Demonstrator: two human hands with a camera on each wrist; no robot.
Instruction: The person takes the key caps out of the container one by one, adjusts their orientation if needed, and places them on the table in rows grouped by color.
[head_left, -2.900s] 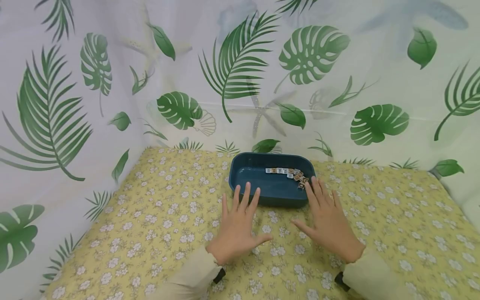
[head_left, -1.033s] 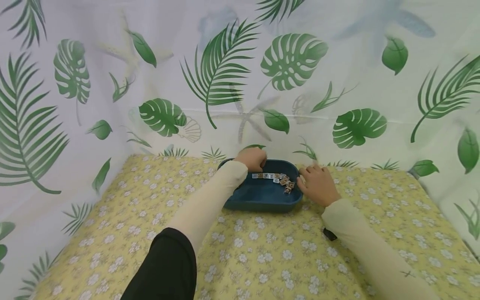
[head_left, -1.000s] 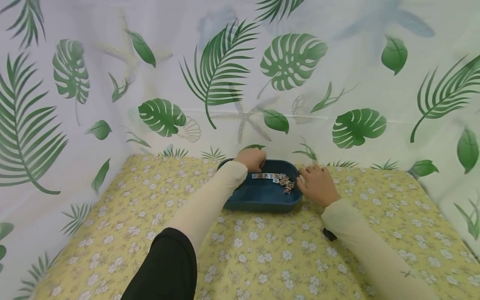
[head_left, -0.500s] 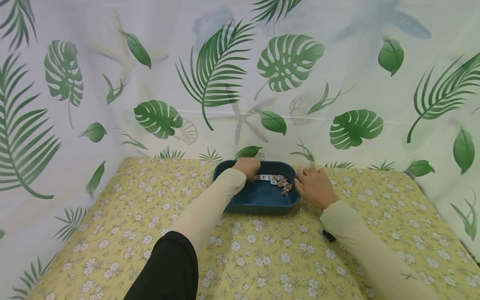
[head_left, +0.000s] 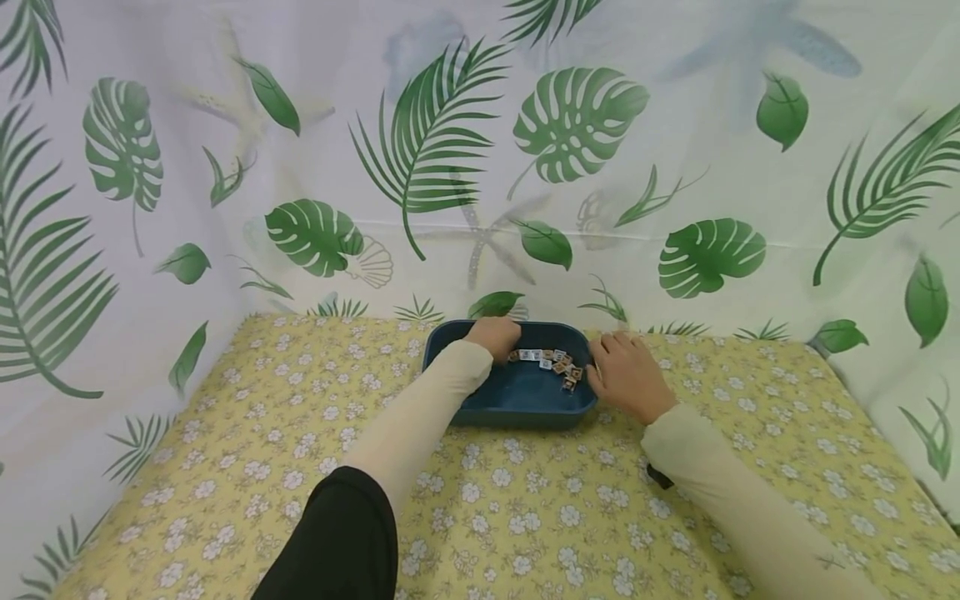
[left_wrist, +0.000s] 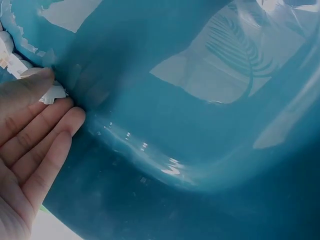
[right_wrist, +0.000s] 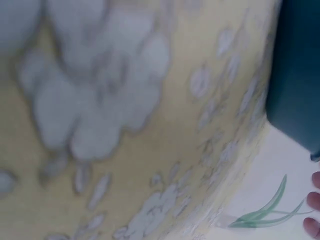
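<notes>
A dark blue oblong basin (head_left: 517, 417) holds small square tiles, white and brown. Several form a row (head_left: 530, 355) along its far side, and a loose cluster (head_left: 570, 377) lies at its right end. My left hand (head_left: 495, 335) reaches down inside at the row's left end. Up close in the left wrist view, its thumb and fingers pinch a small white tile (left_wrist: 52, 94), partly covered by the thumb. My right hand (head_left: 628, 375) grips the basin's right rim; only its fingertips (right_wrist: 313, 201) enter the right wrist view, beside the rim.
A yellow cloth with white flowers (head_left: 480, 508) covers the table beneath the basin. White curtains printed with green leaves (head_left: 450, 150) stand close behind the basin and along the left and right sides.
Both hands were spread flat before the basin at first. My left hand has since moved in and lowered, covering the row's left end; my right hand has taken hold of the right rim.
</notes>
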